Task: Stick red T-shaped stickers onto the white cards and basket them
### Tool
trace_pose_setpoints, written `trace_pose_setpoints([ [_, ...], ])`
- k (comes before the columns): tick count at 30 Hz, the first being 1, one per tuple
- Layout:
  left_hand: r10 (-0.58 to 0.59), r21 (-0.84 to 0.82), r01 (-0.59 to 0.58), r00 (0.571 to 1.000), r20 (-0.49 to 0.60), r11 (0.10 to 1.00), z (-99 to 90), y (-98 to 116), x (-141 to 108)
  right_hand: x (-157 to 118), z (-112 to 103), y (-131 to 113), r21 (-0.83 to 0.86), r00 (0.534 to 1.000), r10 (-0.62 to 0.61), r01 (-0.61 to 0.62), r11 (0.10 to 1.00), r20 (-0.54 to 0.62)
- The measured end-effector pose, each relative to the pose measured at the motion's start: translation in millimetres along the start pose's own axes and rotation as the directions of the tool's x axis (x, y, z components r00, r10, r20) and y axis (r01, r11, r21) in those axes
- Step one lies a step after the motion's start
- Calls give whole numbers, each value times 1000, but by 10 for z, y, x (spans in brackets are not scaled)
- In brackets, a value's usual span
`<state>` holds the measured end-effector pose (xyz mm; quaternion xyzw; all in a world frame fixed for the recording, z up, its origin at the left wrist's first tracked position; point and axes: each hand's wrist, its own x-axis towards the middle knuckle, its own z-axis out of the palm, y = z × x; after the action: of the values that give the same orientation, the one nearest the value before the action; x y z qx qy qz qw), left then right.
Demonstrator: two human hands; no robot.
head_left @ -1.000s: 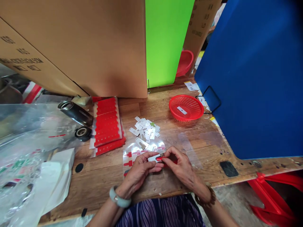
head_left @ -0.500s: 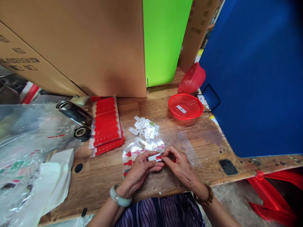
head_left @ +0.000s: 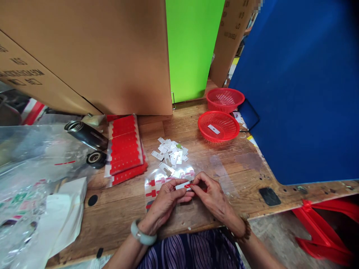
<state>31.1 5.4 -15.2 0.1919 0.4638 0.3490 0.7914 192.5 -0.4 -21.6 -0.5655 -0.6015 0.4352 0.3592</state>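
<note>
Between thumb and fingers, my left hand (head_left: 169,196) grips a small flat metal plate (head_left: 181,186). My right hand (head_left: 211,192) pinches a red sticker (head_left: 187,185) against the plate's right end; its fingertips partly cover it. Both hands are just above a clear sheet with red stickers (head_left: 151,192) on the wooden table. Beyond them lies a loose heap of similar metal plates (head_left: 169,152), some with slots or holes. A front red basket (head_left: 218,136) holds a single plate (head_left: 214,129).
A second red basket (head_left: 226,98) stands behind the first. At left are stacked red sticker sheets (head_left: 126,144), a dark flask (head_left: 86,135), its lid (head_left: 96,159) and plastic bags (head_left: 25,194). A cardboard box (head_left: 112,56), green panel (head_left: 193,48) and blue panel (head_left: 303,93) bound the table.
The rear red basket has dropped from a tilted stance to sitting nearly level. My hands stay in place, with the red sticker now lying more across the plate's end.
</note>
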Motion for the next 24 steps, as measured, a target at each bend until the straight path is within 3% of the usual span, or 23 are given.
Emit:
trace_pose_setpoints([
  [11,92,135,-76,989,-116,988,3,-68,60,4,84,23,75,996,80,-77,994,-30],
  [16,169,243,-136,978,-123,961,3,-60,59,-23,99,1,104,990,133,-129,986,-35],
  [21,202,293,-161,973,-115,943,29,-36,88,-8,73,-17,73,992,78,-71,995,-103],
  [24,197,284,-165,976,-89,944,44,-27,87,1,34,-39,74,993,88,-82,994,-81],
])
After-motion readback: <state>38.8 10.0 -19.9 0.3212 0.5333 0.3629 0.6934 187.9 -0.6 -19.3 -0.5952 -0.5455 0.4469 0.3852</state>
